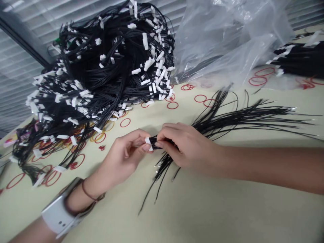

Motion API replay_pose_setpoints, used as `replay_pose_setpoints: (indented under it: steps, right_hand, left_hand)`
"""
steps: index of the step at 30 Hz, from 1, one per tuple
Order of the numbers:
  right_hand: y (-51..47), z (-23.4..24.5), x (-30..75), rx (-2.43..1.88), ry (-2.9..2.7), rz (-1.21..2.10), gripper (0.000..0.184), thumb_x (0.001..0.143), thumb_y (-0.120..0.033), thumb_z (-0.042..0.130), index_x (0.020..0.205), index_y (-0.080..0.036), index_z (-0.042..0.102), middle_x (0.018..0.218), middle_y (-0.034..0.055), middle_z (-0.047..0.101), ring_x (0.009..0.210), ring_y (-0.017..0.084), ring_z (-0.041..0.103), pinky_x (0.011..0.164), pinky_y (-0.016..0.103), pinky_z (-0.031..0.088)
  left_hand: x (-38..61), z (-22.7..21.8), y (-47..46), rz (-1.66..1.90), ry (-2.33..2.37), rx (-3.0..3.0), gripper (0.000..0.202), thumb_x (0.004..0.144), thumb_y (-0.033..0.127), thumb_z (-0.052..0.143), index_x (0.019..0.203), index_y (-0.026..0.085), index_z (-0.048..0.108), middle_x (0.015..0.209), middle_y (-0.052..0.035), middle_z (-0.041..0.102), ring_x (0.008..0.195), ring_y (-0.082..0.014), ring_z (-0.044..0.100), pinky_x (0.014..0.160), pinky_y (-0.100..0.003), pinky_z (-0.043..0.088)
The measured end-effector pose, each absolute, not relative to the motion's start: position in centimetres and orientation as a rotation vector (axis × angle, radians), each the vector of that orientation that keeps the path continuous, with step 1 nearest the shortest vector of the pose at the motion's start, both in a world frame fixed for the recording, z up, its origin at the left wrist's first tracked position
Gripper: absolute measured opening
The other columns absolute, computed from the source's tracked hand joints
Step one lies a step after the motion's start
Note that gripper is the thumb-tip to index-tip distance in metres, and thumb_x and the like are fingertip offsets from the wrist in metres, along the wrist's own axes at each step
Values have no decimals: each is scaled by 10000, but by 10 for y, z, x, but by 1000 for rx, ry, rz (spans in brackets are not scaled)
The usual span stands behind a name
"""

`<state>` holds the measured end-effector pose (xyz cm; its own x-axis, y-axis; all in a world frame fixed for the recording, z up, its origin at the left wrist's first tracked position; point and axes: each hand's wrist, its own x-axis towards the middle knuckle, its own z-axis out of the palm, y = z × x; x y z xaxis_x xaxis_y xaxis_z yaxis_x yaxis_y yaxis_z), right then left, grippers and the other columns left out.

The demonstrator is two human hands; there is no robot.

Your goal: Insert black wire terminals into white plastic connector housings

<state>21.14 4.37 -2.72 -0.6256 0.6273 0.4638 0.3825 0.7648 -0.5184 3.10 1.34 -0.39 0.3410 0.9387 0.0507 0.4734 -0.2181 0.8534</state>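
My left hand pinches a small white connector between thumb and fingertips. Black wires run from that connector to the right, into my right hand, whose fingers are closed round them close to the connector. Beyond my right hand the black wires fan out over the table toward the right, with bare or metal-tipped ends. More loose wire ends poke out below my right hand toward the front. Part of the wires is hidden under my right palm.
A large heap of black wires with white connectors stands at the back left. Red rubber bands lie scattered over the pale table. A clear plastic bag sits at the back, and another wire bundle lies far right.
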Motion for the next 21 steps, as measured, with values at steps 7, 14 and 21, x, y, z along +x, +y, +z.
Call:
replay_pose_setpoints:
  steps: [7, 14, 21]
  right_hand:
    - [47, -27, 213, -790, -2338, 538, 129, 822, -133, 398, 723, -143, 480, 694, -2, 484, 598, 84, 398, 559, 227, 298]
    - [45, -26, 214, -670, -2266, 533, 103, 842, -146, 427, 925, -130, 484, 789, 8, 517, 666, 81, 439, 603, 206, 345]
    - [40, -25, 215, -587, -2166, 173, 186, 855, -131, 393, 799, -117, 569, 834, 73, 513, 739, 116, 445, 660, 248, 377]
  left_hand:
    - [29, 0, 13, 670, 1283, 1818, 39, 830, 160, 488, 847, 181, 517, 645, 35, 520, 607, -99, 491, 521, -186, 353]
    - [31, 4, 18, 742, 1219, 1515, 43, 835, 153, 505, 822, 161, 546, 659, 28, 551, 603, -76, 503, 540, -155, 379]
    - [30, 3, 18, 769, 1234, 1450, 43, 825, 145, 525, 784, 151, 537, 635, 41, 546, 593, -57, 504, 530, -129, 371]
